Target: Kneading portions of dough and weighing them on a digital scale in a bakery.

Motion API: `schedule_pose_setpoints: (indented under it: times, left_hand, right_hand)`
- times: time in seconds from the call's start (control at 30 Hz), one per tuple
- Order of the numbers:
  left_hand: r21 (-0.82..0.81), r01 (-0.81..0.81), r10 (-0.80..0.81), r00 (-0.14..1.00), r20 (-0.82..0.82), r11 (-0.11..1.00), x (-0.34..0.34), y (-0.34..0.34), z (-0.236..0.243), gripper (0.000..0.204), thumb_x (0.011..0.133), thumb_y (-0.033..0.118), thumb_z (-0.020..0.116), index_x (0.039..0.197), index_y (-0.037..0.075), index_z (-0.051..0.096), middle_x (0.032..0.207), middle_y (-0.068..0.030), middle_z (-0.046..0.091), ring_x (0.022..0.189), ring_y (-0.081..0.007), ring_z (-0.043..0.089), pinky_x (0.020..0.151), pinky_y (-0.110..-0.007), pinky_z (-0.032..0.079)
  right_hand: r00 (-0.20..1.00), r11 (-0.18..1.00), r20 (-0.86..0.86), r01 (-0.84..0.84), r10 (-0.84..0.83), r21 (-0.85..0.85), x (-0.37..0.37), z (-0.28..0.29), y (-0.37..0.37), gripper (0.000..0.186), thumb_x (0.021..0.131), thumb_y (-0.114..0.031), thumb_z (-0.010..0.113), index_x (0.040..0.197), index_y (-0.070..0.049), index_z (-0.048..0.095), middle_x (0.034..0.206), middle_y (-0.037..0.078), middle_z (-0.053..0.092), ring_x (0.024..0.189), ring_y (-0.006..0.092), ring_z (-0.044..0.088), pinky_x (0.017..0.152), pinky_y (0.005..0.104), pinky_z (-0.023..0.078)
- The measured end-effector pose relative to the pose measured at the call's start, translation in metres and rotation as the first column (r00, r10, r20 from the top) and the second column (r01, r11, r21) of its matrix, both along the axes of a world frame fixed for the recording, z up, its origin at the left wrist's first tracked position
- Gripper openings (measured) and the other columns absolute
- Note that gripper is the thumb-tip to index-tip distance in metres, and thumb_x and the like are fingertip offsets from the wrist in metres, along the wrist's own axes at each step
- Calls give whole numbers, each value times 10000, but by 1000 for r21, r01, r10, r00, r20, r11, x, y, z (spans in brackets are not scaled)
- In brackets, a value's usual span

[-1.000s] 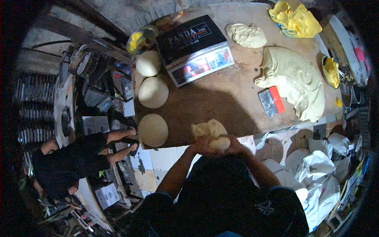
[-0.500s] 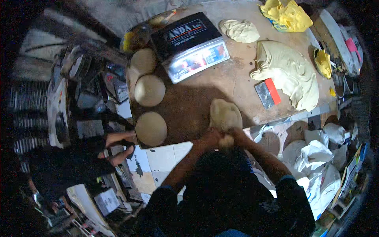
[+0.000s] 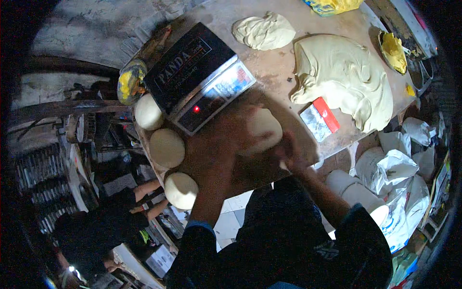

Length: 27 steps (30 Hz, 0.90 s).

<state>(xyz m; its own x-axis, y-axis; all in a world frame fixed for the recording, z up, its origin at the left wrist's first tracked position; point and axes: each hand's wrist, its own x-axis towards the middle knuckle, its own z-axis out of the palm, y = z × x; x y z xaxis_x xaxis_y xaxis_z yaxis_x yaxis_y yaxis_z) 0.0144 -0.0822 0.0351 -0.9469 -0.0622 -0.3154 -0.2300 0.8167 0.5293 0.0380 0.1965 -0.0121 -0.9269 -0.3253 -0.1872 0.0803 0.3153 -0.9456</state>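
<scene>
A smooth, pale lump of dough (image 3: pixel 267 130) lies on the table in front of me. My left hand (image 3: pixel 239 129), smeared by motion, is against the lump's left side, and its fingers cannot be made out clearly. To the right of the lump, my right hand (image 3: pixel 291 153) is closed, also blurred. A small pale bit of dough (image 3: pixel 284 166) shows under that hand. Three round dough balls, among them the nearest ball (image 3: pixel 181 190), line the table's left edge. Beyond my left hand stands a black digital scale (image 3: pixel 211 108) with a shiny front panel.
A large dough mass (image 3: pixel 344 79) spreads at the right, with a red-handled scraper (image 3: pixel 320 119) beside it. Farther back lie a smaller dough heap (image 3: pixel 263 31) and yellow material in a wrapper (image 3: pixel 393 52). White sacks (image 3: pixel 397 168) stand at right; another person (image 3: pixel 103 219) is at left.
My hands have parted from the dough's near end: the left moved up along its left side, the right stays at its right. My view has turned, and the other person's hands have shifted.
</scene>
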Motion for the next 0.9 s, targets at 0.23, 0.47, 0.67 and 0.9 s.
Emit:
schedule_pose_setpoints:
  times: [0.23,0.47,0.67,0.9]
  left_hand:
    - [69,25,-35,987,157,997,9,64,-83,918,565,658,718,1234,59,526,1128,-189,607,1128,-312,550,1008,-439,395]
    - [464,-8,139,959,-248,886,237,114,-165,471,831,432,605,1110,53,592,1025,-182,600,1021,-324,548,934,-459,388]
    - [494,-143,50,979,197,858,158,82,91,466,855,474,644,880,9,650,791,-119,654,699,-198,632,666,-336,508]
    - [228,305,-253,939,-233,925,195,115,36,444,720,378,751,999,45,659,923,-151,668,865,-320,640,819,-420,497]
  right_hand:
    - [765,925,603,25,226,-379,-6,-32,-23,460,811,-251,715,1167,-29,526,1001,99,632,928,225,616,759,341,529]
    - [716,722,213,-689,665,65,80,-75,25,747,507,-310,892,1132,-23,600,1021,122,663,958,248,620,869,383,490]
    - [685,684,-35,-728,728,-45,41,142,-34,426,640,-256,832,981,-52,679,994,82,687,895,171,653,799,293,510]
    - [604,709,-373,-619,704,338,73,17,25,548,514,-284,826,995,-83,654,989,119,657,861,304,636,811,384,490]
